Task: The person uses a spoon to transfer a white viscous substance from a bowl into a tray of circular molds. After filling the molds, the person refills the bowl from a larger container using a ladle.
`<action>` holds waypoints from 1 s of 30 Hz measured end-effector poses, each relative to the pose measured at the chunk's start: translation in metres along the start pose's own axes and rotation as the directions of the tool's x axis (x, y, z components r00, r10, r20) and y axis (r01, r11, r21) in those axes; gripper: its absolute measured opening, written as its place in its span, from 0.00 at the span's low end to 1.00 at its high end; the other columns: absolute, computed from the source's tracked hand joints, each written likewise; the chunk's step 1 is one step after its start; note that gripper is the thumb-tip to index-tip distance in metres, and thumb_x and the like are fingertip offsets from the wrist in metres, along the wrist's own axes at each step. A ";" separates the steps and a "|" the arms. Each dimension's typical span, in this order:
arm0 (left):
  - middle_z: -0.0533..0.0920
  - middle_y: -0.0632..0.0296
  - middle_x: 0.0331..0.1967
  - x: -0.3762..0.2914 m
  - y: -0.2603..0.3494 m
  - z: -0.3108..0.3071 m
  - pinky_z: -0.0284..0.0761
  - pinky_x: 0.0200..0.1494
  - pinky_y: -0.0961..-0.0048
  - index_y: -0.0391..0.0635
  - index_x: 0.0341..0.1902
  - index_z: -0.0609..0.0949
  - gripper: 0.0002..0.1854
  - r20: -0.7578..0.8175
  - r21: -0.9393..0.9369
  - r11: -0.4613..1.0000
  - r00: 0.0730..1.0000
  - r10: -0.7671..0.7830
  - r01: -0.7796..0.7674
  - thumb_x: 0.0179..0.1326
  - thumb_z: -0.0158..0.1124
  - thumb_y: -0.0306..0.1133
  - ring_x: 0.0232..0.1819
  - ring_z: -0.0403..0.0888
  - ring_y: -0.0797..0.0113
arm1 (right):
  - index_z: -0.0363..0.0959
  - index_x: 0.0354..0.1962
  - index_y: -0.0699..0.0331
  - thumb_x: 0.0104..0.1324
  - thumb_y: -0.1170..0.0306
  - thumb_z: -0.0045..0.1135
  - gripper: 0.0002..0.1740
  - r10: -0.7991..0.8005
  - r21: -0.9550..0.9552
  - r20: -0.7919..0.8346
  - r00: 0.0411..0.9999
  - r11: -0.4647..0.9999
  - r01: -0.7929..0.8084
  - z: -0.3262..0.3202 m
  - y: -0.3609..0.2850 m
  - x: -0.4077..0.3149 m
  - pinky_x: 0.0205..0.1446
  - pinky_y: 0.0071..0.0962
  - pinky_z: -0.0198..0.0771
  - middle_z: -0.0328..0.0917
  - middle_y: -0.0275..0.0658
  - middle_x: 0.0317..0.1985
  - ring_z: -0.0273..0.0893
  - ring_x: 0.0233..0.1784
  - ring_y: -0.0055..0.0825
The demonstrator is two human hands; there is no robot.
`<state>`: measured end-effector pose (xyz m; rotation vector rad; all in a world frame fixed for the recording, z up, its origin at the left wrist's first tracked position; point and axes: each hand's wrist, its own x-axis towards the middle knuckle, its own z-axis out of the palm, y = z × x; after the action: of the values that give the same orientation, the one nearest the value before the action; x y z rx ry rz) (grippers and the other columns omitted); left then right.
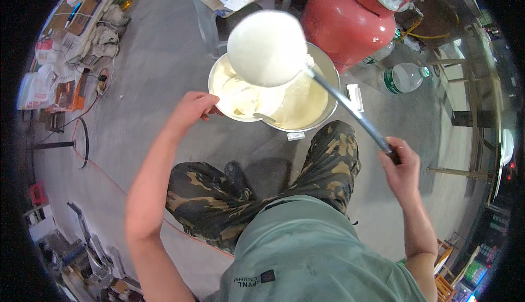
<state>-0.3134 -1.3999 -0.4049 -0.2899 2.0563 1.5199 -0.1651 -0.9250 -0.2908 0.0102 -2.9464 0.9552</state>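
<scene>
My right hand [400, 166] grips the dark end of a long metal handle. At its far end a large ladle [266, 49] is raised over the vessels, its round head looking white and pale. Whether that is a load or a coating I cannot tell. My left hand [195, 107] pinches the left rim of a white bowl [214, 99], thumb on top. Thick cream-coloured paste [246, 103] lies in it, with a small utensil [264, 117] across its lower right edge. The bowl overlaps a wide metal pot [337, 84] containing pale yellow batter [307, 101].
Behind the pot stands a red gas cylinder [348, 19], beside a plastic stool [207, 27] piled with bags. A clear plastic bottle [404, 78] lies at right. Boxes and bags [74, 43] crowd the left; an orange cord [192, 238] crosses the concrete floor.
</scene>
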 end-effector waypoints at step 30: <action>0.87 0.60 0.33 0.004 -0.064 -0.019 0.78 0.40 0.67 0.38 0.40 0.86 0.16 0.044 -0.101 0.995 0.999 0.010 -0.005 0.68 0.63 0.41 0.36 0.83 0.68 | 0.74 0.46 0.68 0.65 0.82 0.66 0.13 -0.266 0.064 -0.403 0.876 0.946 0.317 0.029 -0.002 0.009 0.39 0.18 0.67 0.74 0.36 0.36 0.69 0.35 0.20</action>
<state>-0.2913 -1.4382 -0.4548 -0.2841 1.9516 1.6233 -0.1757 -0.9439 -0.3126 0.2351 -2.4267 0.9672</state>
